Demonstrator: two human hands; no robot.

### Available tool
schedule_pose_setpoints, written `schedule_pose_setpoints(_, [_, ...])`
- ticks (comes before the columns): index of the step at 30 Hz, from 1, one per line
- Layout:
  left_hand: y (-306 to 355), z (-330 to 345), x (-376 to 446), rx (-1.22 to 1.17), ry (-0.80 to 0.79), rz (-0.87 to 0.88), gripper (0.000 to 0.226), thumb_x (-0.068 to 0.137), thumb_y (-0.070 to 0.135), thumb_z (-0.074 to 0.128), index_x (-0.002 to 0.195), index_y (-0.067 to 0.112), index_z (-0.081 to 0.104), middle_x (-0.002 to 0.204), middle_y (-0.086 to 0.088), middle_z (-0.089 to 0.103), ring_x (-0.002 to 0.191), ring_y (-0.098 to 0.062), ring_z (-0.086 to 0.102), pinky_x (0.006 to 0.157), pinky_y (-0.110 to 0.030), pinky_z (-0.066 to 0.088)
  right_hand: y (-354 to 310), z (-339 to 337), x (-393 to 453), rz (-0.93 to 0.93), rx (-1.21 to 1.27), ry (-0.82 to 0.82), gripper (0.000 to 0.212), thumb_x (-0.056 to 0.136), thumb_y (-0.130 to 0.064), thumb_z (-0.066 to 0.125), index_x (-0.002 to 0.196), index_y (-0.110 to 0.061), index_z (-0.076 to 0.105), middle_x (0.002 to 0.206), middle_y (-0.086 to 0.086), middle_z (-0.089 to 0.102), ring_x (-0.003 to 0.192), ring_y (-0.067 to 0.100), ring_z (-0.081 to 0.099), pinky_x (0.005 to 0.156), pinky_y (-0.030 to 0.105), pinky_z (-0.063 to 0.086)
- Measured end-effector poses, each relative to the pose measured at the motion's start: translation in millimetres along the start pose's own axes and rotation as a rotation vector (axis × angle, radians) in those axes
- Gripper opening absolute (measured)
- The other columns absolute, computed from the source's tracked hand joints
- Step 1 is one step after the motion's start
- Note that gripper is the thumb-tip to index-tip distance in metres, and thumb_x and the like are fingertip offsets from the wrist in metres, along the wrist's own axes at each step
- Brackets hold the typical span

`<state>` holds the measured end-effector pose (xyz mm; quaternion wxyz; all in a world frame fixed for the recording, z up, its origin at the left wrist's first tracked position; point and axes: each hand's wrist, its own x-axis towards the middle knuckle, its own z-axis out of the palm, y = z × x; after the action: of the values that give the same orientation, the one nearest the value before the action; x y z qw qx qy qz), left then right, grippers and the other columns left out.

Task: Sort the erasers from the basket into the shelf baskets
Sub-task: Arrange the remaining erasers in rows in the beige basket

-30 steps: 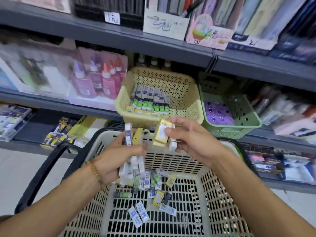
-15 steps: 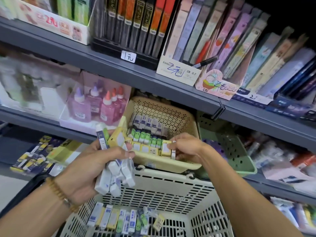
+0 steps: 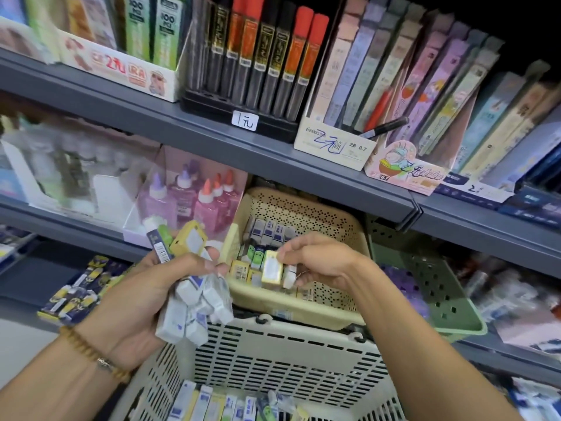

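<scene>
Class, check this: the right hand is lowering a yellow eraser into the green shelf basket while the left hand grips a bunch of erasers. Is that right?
Not quite. The head view shows the right hand holding the yellow eraser over the beige shelf basket, not the green shelf basket beside it. The left hand does grip a bunch of erasers.

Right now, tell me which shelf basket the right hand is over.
The yellow basket, left of the green basket. The right hand holds a yellow eraser above its rows.
</scene>
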<state>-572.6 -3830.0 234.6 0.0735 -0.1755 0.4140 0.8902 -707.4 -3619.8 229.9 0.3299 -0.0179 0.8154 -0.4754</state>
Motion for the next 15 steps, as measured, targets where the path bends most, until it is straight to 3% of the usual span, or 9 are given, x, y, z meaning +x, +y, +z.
schedule_pose_setpoints(3, [6,-3,1,-0.019,0.000,0.006,0.039,0.050,0.005,0.069,0.089,0.000,0.068,0.101,-0.026,0.067,0.075,-0.027,0.069,0.062,-0.040,0.058,-14,28,18,-0.009,-0.089,-0.026,0.011,0.092,-0.009,0.064,0.097,-0.001,0.070,0.079,0.009,0.064,0.059,0.014,0.059,0.056,0.025,0.055])
schedule_pose_setpoints(6, [7,-4,2,-0.022,0.005,0.007,0.055,0.041,0.007,0.074,0.094,-0.004,0.068,0.102,-0.028,0.067,0.074,-0.028,0.070,0.062,-0.039,0.058,-19,41,29,-0.008,-0.196,-0.052,0.022,0.090,-0.017,0.070,0.102,0.002,0.070,0.069,0.004,0.062,0.053,0.013,0.056,0.070,0.033,0.057])
schedule_pose_setpoints(9, [5,-1,2,-0.009,0.009,0.013,0.075,0.040,0.008,0.075,0.113,-0.006,0.062,0.112,-0.027,0.067,0.079,-0.028,0.071,0.067,-0.042,0.058,-16,37,27,-0.060,-0.102,-0.034,0.020,0.087,-0.027,0.073,0.093,-0.009,0.069,0.059,-0.005,0.064,0.050,0.009,0.056,0.050,0.024,0.048])
schedule_pose_setpoints(12, [2,0,3,-0.028,0.019,0.014,0.075,0.048,0.004,0.070,0.121,-0.005,0.058,0.110,-0.022,0.070,0.087,-0.027,0.073,0.070,-0.047,0.056,-1,21,20,-0.074,0.023,0.195,0.026,0.083,-0.041,0.075,0.094,-0.019,0.067,0.076,-0.001,0.064,0.066,0.012,0.055,0.052,0.022,0.039])
schedule_pose_setpoints(15, [0,0,6,-0.028,-0.003,0.030,0.069,0.047,0.003,0.070,0.115,0.001,0.064,0.110,-0.019,0.071,0.086,-0.024,0.074,0.069,-0.047,0.056,17,4,20,-0.057,0.212,0.457,0.016,0.090,-0.030,0.069,0.080,-0.020,0.074,0.093,-0.001,0.075,0.081,0.023,0.065,0.042,0.020,0.030])
